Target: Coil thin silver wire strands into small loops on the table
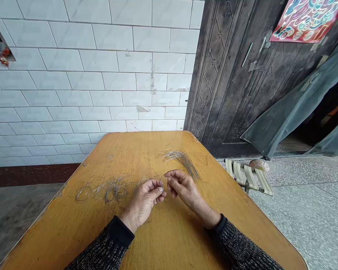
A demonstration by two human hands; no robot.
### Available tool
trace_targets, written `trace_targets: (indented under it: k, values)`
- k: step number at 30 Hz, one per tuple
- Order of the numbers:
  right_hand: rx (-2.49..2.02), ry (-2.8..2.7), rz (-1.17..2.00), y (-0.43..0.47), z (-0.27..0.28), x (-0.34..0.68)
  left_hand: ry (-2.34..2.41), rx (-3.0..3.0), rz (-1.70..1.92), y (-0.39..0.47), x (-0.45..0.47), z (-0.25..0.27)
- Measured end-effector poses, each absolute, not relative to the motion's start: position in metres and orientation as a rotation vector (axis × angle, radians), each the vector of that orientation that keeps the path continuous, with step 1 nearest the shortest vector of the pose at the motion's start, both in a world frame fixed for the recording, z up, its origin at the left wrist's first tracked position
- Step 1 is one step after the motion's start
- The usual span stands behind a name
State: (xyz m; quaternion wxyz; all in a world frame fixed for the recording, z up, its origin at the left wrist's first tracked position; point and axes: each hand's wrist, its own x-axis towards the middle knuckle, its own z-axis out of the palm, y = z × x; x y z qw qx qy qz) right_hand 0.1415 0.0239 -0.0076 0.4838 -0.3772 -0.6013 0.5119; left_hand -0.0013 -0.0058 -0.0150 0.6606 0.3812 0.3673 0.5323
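At the centre of the frame I have a thin, dark, curved metal wire up between my two hands, just above the table. My left hand has its thumb and fingers pinched together on it. My right hand, just beside the left, has thumb and forefinger closed on the wire too; exactly where its tips grip, I can't tell, the strand being so fine.

To the left of my left hand, left of the frame's centre, lie loose, silvery-grey rings of coiled wire, several of them overlapping. Just beyond my right hand, a fanned bundle of grey, mostly straight wires rests on the table. All this sits on a yellow-brown wooden table with rounded corners, reaching down to the bottom edge of the frame, where both my black, white-flecked knitted sleeves come in.

At right, beside the table, I see a low stool with pale striped webbing on a speckled grey floor. White rectangular wall tiles fill the upper left; a dark, carved-pattern door and a grey-green curtain take the upper right.
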Motion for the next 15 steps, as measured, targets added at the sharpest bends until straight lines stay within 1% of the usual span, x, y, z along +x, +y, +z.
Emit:
trace_targets:
  k: [4,9,15]
  values:
    - [-0.931,-1.504,1.257,0.024,-0.003,0.145,0.836,0.801,1.212,-0.006,-0.001,-0.014]
    - [-0.937,-1.579,1.185,0.025,-0.008,0.146,0.853,0.745,1.267,-0.006,0.0,-0.011]
    - [-1.021,-1.807,0.937,0.023,-0.014,0.147,0.856,0.737,1.291,-0.007,-0.001,-0.007]
